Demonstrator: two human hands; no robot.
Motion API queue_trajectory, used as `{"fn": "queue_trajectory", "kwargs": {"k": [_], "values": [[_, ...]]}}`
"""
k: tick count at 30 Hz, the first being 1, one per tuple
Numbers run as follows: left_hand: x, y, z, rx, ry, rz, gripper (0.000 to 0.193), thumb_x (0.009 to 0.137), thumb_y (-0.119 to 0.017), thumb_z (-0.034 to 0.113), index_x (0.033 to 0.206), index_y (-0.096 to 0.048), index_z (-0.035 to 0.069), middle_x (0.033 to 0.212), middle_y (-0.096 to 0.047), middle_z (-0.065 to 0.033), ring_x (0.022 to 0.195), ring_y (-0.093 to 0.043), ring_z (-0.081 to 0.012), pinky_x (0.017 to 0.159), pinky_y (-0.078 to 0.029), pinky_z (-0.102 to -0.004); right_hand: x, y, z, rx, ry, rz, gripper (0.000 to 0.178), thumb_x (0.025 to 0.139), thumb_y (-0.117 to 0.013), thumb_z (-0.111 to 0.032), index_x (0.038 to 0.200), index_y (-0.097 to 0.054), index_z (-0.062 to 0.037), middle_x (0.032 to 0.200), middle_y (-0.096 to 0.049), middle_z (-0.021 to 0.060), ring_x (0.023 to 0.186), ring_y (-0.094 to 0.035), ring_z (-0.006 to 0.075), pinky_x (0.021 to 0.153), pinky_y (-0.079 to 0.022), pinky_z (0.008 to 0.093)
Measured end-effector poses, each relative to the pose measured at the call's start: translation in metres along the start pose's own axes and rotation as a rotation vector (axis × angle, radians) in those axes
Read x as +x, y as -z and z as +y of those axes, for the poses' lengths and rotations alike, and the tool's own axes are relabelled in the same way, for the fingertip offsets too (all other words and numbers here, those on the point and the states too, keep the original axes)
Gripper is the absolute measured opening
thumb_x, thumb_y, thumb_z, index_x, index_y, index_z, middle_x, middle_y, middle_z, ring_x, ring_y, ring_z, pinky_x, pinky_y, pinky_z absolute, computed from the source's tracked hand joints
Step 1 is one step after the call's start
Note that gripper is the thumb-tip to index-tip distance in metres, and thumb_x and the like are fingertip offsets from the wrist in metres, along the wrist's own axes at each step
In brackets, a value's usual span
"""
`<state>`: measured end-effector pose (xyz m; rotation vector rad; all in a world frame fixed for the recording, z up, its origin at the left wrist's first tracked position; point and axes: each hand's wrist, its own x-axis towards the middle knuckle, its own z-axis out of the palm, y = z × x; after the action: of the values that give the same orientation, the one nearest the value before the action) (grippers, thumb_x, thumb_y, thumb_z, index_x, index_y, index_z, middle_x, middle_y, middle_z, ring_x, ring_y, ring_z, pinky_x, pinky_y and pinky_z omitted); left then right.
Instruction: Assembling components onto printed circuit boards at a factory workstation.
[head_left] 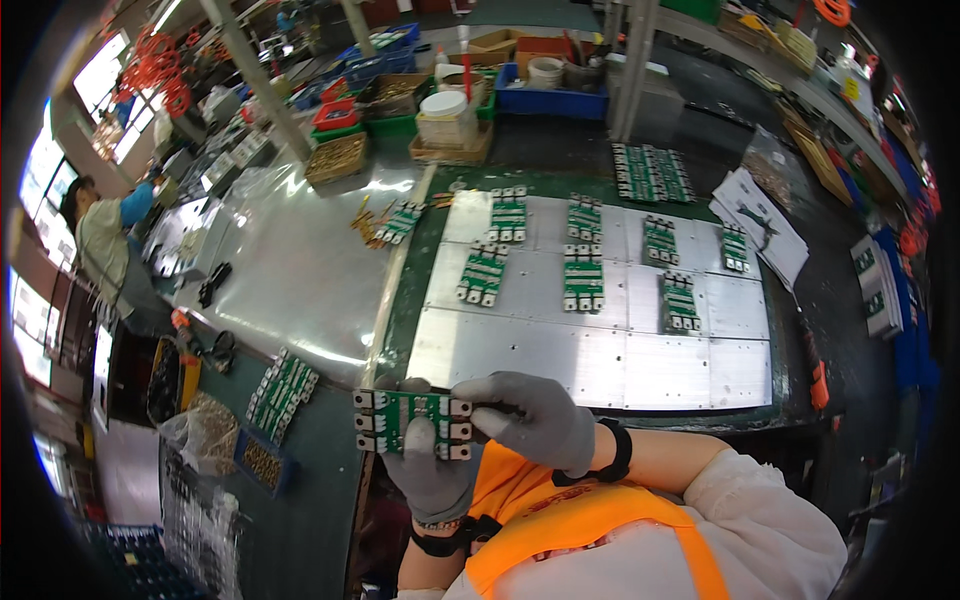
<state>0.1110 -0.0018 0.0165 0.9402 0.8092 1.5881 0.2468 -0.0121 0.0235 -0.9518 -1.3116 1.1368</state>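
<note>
A green circuit board [405,418] with rows of metal terminals along both short sides is held up in front of me. My left hand [430,475], in a grey glove, grips it from below with the thumb across its face. At the board's right-hand terminals is my right hand [535,420], also gloved in grey. Its fingers are bent and pressed together; whatever they pinch is too small or hidden to name. Beyond my hands, several similar boards [584,278] lie spaced out on a metal-plated work surface [520,350].
More boards [282,395] lie at the left beside a blue tray of small parts [262,462] and a plastic bag [205,435]. Stacked boards [652,173] and paper sheets [762,225] are at the far right. Bins and a white-lidded tub [446,118] stand behind. A person [110,240] works at far left.
</note>
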Motion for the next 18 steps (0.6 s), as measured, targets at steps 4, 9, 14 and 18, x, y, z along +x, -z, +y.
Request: {"fn": "queue_trajectory", "kwargs": {"k": [4, 9, 14, 18], "values": [[0.012, 0.014, -0.005, -0.180, 0.419, -0.214, 0.054, 0.078, -0.052, 0.015, 0.128, -0.043, -0.005, 0.104, -0.059, -0.0135, 0.088, -0.061, -0.0201, 0.076, -0.052, -0.0308, -0.004, 0.035, 0.003, 0.211, -0.425, -0.139, 0.025, 0.093, -0.054, -0.015, 0.112, -0.057, 0.0017, 0.085, -0.063, 0.0061, 0.064, -0.057, 0.0076, 0.060, -0.049, 0.0224], [0.020, 0.029, -0.026, -0.099, 0.769, -0.348, 0.052, 0.077, -0.058, 0.014, 0.122, -0.045, -0.007, 0.102, -0.061, -0.0158, 0.089, -0.064, -0.0222, 0.077, -0.054, -0.0323, -0.012, 0.047, 0.018, 0.039, -0.692, -0.214, 0.025, 0.092, -0.055, -0.017, 0.110, -0.052, 0.0000, 0.081, -0.061, 0.0045, 0.062, -0.059, 0.0090, 0.052, -0.048, 0.0218], [0.048, 0.044, -0.045, -0.341, 0.880, -0.429, 0.049, 0.082, -0.057, 0.013, 0.126, -0.044, -0.004, 0.110, -0.059, -0.0152, 0.098, -0.062, -0.0255, 0.085, -0.053, -0.0371, -0.012, 0.031, 0.042, 0.319, -0.595, -0.086, 0.030, 0.091, -0.056, -0.014, 0.116, -0.047, 0.0014, 0.087, -0.060, 0.0077, 0.068, -0.059, 0.0103, 0.059, -0.050, 0.0230], [0.060, 0.054, -0.052, -0.153, 0.915, -0.460, 0.051, 0.081, -0.059, 0.021, 0.124, -0.047, -0.004, 0.111, -0.060, -0.0156, 0.099, -0.062, -0.0251, 0.083, -0.053, -0.0361, -0.012, 0.026, 0.059, 0.271, -0.501, -0.068, 0.036, 0.090, -0.058, -0.013, 0.119, -0.045, 0.0035, 0.094, -0.058, 0.0105, 0.070, -0.060, 0.0120, 0.061, -0.051, 0.0236]]}}
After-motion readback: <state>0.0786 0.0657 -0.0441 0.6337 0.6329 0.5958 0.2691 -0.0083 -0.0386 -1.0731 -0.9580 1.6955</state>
